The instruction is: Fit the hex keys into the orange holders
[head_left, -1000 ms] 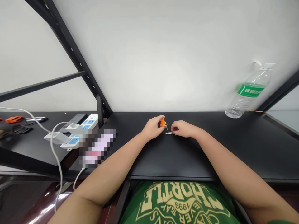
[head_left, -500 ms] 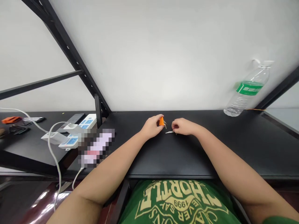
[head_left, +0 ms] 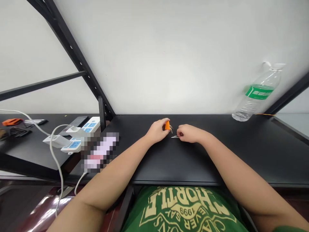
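Note:
My left hand (head_left: 156, 131) rests on the black table (head_left: 183, 158) with its fingers closed around a small orange holder (head_left: 167, 125) that has thin metal keys sticking out to the right. My right hand (head_left: 189, 133) lies just to its right, fingers curled and pinching the end of a thin silver metal key (head_left: 174, 137) that lies on the tabletop. The two hands are a few centimetres apart near the table's far middle.
A clear water bottle (head_left: 257, 95) with a green label stands at the back right against the wall. On the left are a white and blue power strip (head_left: 80, 133), white cables (head_left: 54, 151), a blurred pink item (head_left: 99, 154) and a black rack post (head_left: 101, 111).
Both hands stay almost in place. My right hand has slid slightly left over the silver key, so less of the key shows.

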`<state>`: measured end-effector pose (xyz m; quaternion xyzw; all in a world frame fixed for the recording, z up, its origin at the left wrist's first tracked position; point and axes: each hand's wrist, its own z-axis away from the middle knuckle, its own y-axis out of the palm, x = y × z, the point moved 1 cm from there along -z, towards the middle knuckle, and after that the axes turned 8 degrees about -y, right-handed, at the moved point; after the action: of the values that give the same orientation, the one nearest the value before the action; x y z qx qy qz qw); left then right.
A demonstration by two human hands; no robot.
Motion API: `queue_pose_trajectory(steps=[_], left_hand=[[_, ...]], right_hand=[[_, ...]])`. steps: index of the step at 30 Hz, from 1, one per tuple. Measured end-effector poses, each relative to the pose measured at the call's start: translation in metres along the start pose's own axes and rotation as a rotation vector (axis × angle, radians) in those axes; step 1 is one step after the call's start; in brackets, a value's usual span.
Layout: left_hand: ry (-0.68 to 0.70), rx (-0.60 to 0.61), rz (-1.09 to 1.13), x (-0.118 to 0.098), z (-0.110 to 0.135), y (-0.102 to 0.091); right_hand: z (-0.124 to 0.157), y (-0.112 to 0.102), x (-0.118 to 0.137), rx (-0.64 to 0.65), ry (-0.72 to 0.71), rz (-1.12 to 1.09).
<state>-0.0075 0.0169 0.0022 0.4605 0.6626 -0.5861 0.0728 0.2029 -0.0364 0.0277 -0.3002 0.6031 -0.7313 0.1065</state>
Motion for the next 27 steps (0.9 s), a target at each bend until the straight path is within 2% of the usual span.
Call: queue_pose_trajectory(steps=[4,7,11,15,20,27], left_hand=[[-0.004,0.01,-0.004,-0.001,0.001,-0.002],[0.001,0.002,-0.017,-0.002,0.002,-0.005],[0.005,-0.016,-0.037,-0.005,0.002,-0.007],[0.031,-0.003,-0.05,-0.008,0.003,-0.008],[0.041,-0.007,-0.048,-0.011,0.004,-0.008],[0.024,0.002,-0.046,-0.01,0.004,-0.007]], right_hand=[[0.0,0.004,0.005,-0.033,0.008,0.07],[0.001,0.001,0.003,-0.089,-0.006,-0.028],[0.001,-0.008,-0.004,-0.298,-0.048,-0.195],[-0.003,-0.007,-0.006,-0.494,-0.154,-0.223],[-0.005,-0.003,-0.005,-0.559,-0.187,-0.164],[-0.004,-0.004,-0.007,-0.562,-0.184,-0.124]])
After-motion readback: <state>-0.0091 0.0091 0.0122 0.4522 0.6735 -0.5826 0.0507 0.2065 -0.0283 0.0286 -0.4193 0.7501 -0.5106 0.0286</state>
